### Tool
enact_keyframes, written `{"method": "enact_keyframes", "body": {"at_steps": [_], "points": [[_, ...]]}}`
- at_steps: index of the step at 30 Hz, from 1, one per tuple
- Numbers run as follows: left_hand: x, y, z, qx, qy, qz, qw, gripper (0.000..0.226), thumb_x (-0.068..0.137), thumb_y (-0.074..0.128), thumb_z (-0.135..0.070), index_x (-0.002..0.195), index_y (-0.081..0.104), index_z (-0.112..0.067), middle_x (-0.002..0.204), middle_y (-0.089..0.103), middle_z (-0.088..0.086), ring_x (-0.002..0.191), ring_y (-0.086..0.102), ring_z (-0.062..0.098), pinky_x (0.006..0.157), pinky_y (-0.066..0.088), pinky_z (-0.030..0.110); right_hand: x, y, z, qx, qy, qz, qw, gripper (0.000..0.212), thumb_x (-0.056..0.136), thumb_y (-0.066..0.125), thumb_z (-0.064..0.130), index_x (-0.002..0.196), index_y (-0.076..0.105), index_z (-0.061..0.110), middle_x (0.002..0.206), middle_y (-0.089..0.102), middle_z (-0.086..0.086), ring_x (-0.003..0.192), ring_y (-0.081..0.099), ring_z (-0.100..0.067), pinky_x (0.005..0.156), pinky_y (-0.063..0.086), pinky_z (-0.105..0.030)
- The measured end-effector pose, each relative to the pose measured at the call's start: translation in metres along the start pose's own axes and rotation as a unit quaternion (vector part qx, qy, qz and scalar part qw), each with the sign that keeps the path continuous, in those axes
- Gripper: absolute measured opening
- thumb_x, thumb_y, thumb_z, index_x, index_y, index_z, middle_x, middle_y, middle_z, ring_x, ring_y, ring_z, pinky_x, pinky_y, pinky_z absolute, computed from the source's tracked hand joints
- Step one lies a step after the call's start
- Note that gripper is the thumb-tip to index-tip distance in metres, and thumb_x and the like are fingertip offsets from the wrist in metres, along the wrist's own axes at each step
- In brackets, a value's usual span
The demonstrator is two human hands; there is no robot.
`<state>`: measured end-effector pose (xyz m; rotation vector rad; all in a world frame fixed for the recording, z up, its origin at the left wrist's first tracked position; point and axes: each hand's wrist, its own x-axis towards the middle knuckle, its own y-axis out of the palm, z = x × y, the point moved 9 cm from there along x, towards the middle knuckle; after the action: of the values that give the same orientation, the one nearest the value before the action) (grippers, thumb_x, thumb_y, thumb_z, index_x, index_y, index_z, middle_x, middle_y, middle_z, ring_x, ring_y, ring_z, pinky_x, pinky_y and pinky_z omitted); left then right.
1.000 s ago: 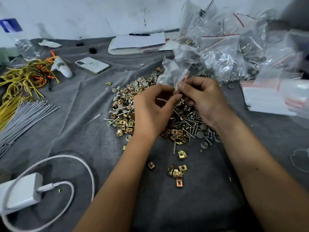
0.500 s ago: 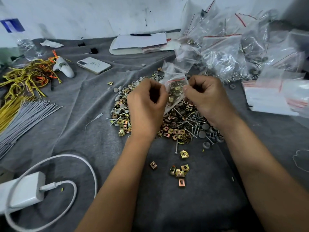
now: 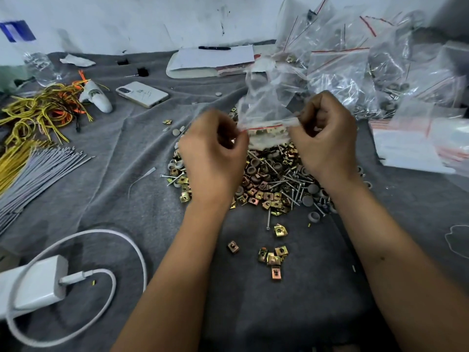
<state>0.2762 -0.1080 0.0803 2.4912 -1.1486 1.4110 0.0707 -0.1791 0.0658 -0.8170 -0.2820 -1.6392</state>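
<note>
Head view, left hand (image 3: 213, 158), right hand (image 3: 327, 138) pinching crinkly clear bag (image 3: 266, 107)

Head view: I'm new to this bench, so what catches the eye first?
At centre, the left hand and right hand pinch a small clear bag by its red-striped mouth. Below it a pile of brass clips and screws glints on the grey cloth; filled bags heap up far right.

Far beyond the fingers (image 3: 330, 110), a white wall (image 3: 127, 21) scuffed with dark marks and streaks runs across the back. Beneath and all around them, a creased grey cloth (image 3: 279, 313) covers the work surface. The light is soft and even, the shadows faint.
</note>
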Motion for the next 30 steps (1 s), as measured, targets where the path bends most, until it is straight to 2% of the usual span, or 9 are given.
{"method": "enact_keyframes", "body": {"at_steps": [4, 7, 10, 12, 14, 16, 18, 22, 30], "points": [[0.010, -0.031, -0.023, 0.038, 0.067, -0.089, 0.993, 0.010, 0.072, 0.069, 0.008, 0.076, 0.066, -0.001, 0.076, 0.063, 0.009, 0.064, 0.059, 0.024, 0.054, 0.050, 0.043, -0.005, 0.016, 0.011, -0.027, -0.018, 0.044, 0.999, 0.021, 0.083, 0.077, 0.009, 0.089, 0.057, 0.013, 0.077, 0.063, 0.000, 0.067, 0.062, -0.014, 0.058, 0.055, -0.032], [0.020, -0.071, -0.036, 0.081, 0.124, -0.196, 0.969, 0.012, 0.074, 0.065, 0.009, 0.076, 0.071, -0.001, 0.079, 0.063, 0.016, 0.065, 0.061, 0.031, 0.051, 0.050, 0.044, -0.011, 0.034, 0.012, 0.041, 0.018, 0.152, 0.987, 0.032, 0.084, 0.082, 0.036, 0.095, 0.061, 0.014, 0.082, 0.069, 0.002, 0.074, 0.067, -0.014, 0.064, 0.057, -0.024], [0.025, -0.105, -0.047, 0.152, 0.182, -0.295, 0.926, 0.016, 0.070, 0.069, 0.008, 0.075, 0.073, -0.006, 0.078, 0.063, 0.017, 0.077, 0.060, 0.032, 0.067, 0.053, 0.046, -0.018, 0.046, 0.017, -0.012, -0.015, 0.244, 0.970, 0.031, 0.079, 0.080, 0.048, 0.089, 0.071, 0.020, 0.084, 0.069, 0.009, 0.079, 0.066, -0.010, 0.072, 0.058, -0.034], [0.027, -0.093, -0.044, 0.185, 0.162, -0.242, 0.938, 0.014, 0.071, 0.069, 0.005, 0.077, 0.073, -0.007, 0.080, 0.064, 0.015, 0.084, 0.057, 0.031, 0.071, 0.045, 0.038, -0.025, 0.058, 0.018, -0.061, -0.045, 0.304, 0.950, 0.027, 0.076, 0.081, 0.050, 0.087, 0.076, 0.025, 0.086, 0.067, 0.013, 0.086, 0.061, -0.011, 0.079, 0.054, -0.043], [0.026, -0.050, -0.020, 0.210, 0.075, -0.051, 0.973, 0.013, 0.077, 0.066, 0.000, 0.084, 0.074, -0.007, 0.089, 0.066, 0.013, 0.091, 0.060, 0.034, 0.069, 0.039, 0.039, -0.034, 0.070, 0.019, -0.100, -0.064, 0.361, 0.925, 0.027, 0.074, 0.081, 0.053, 0.087, 0.077, 0.031, 0.088, 0.064, 0.012, 0.094, 0.054, -0.016, 0.085, 0.047, -0.046], [0.010, -0.013, 0.014, 0.241, -0.014, 0.114, 0.964, 0.014, 0.084, 0.064, -0.008, 0.093, 0.074, -0.011, 0.096, 0.067, 0.009, 0.098, 0.060, 0.033, 0.074, 0.045, 0.041, -0.042, 0.078, 0.021, -0.109, -0.077, 0.398, 0.908, 0.028, 0.072, 0.083, 0.054, 0.090, 0.078, 0.034, 0.092, 0.062, 0.010, 0.097, 0.050, -0.018, 0.087, 0.044, -0.046], [-0.002, 0.005, 0.034, 0.243, -0.055, 0.182, 0.951, 0.014, 0.087, 0.063, -0.015, 0.095, 0.075, -0.016, 0.097, 0.068, 0.005, 0.096, 0.062, 0.029, 0.078, 0.052, 0.043, -0.046, 0.083, 0.022, -0.115, -0.091, 0.408, 0.901, 0.032, 0.071, 0.087, 0.050, 0.097, 0.078, 0.034, 0.098, 0.061, 0.005, 0.100, 0.047, -0.020, 0.089, 0.042, -0.044], [-0.008, 0.014, 0.037, 0.213, -0.051, 0.196, 0.956, 0.011, 0.086, 0.065, -0.022, 0.088, 0.075, -0.018, 0.089, 0.069, 0.003, 0.083, 0.063, 0.029, 0.071, 0.053, 0.043, -0.050, 0.087, 0.020, -0.147, -0.088, 0.414, 0.894, 0.044, 0.070, 0.088, 0.050, 0.109, 0.075, 0.034, 0.106, 0.055, 0.004, 0.105, 0.040, -0.019, 0.093, 0.041, -0.040], [-0.004, -0.002, 0.047, 0.103, -0.088, 0.091, 0.987, 0.008, 0.088, 0.076, -0.018, 0.091, 0.083, -0.016, 0.086, 0.073, 0.004, 0.080, 0.066, 0.023, 0.075, 0.052, 0.039, -0.052, 0.088, 0.026, -0.149, -0.095, 0.415, 0.892, 0.025, 0.078, 0.085, 0.041, 0.100, 0.080, 0.032, 0.102, 0.052, 0.008, 0.104, 0.040, -0.019, 0.093, 0.039, -0.040]]}}
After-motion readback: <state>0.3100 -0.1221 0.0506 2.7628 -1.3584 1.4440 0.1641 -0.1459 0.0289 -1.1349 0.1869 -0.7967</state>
